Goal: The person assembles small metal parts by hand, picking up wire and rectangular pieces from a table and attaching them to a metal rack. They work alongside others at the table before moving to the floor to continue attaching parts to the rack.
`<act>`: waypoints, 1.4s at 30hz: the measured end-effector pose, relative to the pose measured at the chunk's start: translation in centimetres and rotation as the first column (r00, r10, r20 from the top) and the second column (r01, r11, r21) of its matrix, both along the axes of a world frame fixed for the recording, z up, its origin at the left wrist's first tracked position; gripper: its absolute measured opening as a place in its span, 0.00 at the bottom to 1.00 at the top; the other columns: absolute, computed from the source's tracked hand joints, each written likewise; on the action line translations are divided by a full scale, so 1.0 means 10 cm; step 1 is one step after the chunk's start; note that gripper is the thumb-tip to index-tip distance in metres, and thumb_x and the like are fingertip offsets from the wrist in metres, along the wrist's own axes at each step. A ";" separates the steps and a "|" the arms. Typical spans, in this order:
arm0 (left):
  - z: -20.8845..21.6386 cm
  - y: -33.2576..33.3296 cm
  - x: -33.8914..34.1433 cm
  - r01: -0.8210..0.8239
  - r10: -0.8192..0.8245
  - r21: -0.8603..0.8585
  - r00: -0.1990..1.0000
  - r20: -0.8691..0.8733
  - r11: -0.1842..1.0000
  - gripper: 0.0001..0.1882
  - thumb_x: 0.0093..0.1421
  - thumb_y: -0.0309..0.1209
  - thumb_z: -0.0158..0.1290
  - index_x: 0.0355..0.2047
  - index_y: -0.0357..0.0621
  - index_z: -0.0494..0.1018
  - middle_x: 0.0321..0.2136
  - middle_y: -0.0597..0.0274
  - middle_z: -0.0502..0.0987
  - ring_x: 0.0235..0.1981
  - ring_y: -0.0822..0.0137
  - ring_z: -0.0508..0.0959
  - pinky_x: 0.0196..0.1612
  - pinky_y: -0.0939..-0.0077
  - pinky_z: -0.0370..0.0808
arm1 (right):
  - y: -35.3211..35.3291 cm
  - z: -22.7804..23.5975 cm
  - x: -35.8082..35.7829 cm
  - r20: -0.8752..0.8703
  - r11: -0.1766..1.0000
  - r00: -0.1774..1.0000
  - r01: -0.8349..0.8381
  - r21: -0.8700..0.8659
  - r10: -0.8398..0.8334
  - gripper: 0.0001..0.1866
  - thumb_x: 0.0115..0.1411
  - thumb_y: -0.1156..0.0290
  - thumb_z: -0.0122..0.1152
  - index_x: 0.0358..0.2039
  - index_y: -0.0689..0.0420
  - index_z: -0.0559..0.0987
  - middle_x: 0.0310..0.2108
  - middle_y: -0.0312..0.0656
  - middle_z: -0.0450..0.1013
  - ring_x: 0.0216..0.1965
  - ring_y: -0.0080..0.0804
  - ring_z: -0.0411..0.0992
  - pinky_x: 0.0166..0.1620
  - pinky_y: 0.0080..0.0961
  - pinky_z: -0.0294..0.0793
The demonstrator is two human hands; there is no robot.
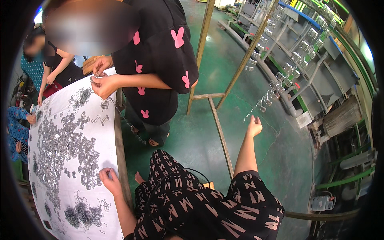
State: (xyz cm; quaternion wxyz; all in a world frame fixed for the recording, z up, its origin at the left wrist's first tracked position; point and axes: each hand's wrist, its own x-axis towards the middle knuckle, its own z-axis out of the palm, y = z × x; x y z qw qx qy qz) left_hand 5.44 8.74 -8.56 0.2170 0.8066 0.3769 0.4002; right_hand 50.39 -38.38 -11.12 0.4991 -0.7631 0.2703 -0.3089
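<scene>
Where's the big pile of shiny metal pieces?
In the head view, the metal pieces lie spread over the white table at left, with the left hand beside their edge.

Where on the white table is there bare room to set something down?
Bare tabletop shows beyond the left hand, between the metal pieces and the wooden edge; a smaller patch separates those pieces from the lower wire pile. The middle is crowded.

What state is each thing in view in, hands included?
Left hand: fingers bent, beside metal pieces; grip unclear
Right hand: fingers curled near the hanging strand's lower end; grip unclear
Metal pieces: heaped loose on the table
Thin wires: tangled in a pile
Hanging strand: strung with pieces
Co-worker's hands: together
</scene>
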 end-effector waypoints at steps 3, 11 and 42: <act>0.04 -0.03 0.03 -0.003 0.003 -0.002 1.000 -0.009 1.000 0.04 0.57 0.23 0.51 0.29 0.34 0.68 0.29 0.57 0.68 0.32 0.62 0.70 0.38 0.70 0.69 | 0.06 0.03 0.11 -0.152 0.997 0.988 -0.046 -0.069 0.036 0.32 0.45 0.55 0.72 0.47 0.61 0.78 0.40 0.49 0.78 0.42 0.40 0.77 0.48 0.33 0.73; 0.02 -0.03 0.03 -0.009 0.009 -0.004 1.000 0.003 1.000 0.04 0.57 0.23 0.51 0.28 0.35 0.68 0.29 0.57 0.68 0.31 0.62 0.70 0.38 0.71 0.69 | 0.38 -0.02 0.09 -0.201 0.996 0.980 -0.027 -0.091 0.009 0.22 0.47 0.61 0.71 0.42 0.55 0.81 0.35 0.44 0.79 0.36 0.36 0.78 0.42 0.32 0.74; 0.02 -0.04 0.05 0.029 -0.028 -0.030 0.998 0.056 0.999 0.03 0.55 0.21 0.52 0.27 0.36 0.67 0.29 0.57 0.67 0.33 0.59 0.69 0.39 0.69 0.68 | 0.57 -0.15 -0.37 0.255 0.984 0.950 -0.164 -0.075 0.178 0.03 0.50 0.77 0.66 0.26 0.60 0.81 0.21 0.36 0.76 0.23 0.20 0.71 0.30 0.20 0.71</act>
